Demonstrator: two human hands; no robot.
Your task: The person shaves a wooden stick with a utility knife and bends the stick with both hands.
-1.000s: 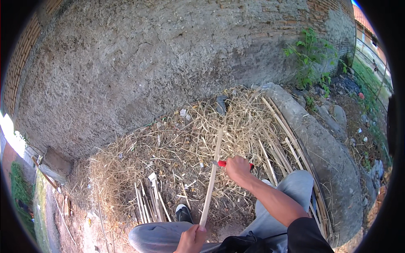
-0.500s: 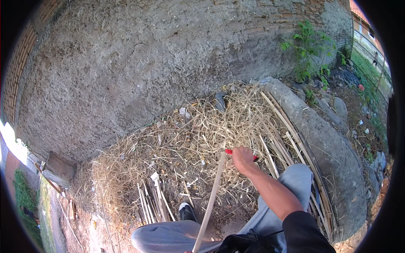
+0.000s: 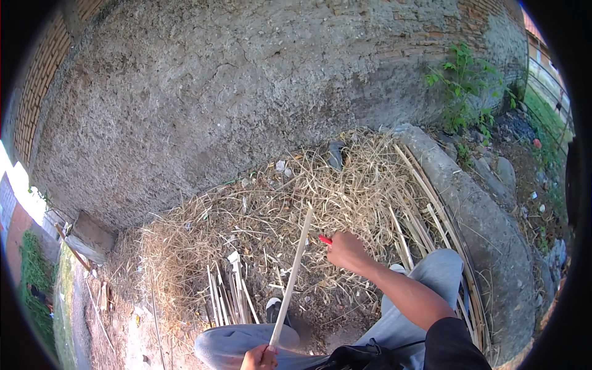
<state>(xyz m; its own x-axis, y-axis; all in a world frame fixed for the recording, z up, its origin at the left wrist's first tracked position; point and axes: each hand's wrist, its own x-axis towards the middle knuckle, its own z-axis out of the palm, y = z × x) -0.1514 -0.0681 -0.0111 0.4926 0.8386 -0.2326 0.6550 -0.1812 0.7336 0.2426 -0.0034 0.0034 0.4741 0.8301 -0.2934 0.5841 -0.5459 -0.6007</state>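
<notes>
A long pale strip (image 3: 291, 277) — tilted, top leaning right; red tool (image 3: 325, 240) — apart, to its right.

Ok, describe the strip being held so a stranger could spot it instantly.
Below the rough grey wall lies a bed of straw-coloured shavings. Over it, the left hand holds the long pale strip by its near end. It alone is held; the neighbouring strips lie loose below.

The strip (image 3: 293, 271) is pale cream, the tool handle (image 3: 325, 239) red, the shavings (image 3: 345, 191) straw-yellow, the trousers (image 3: 237, 341) light grey, the sleeve (image 3: 453, 345) black, the wall (image 3: 203, 105) mottled grey
</notes>
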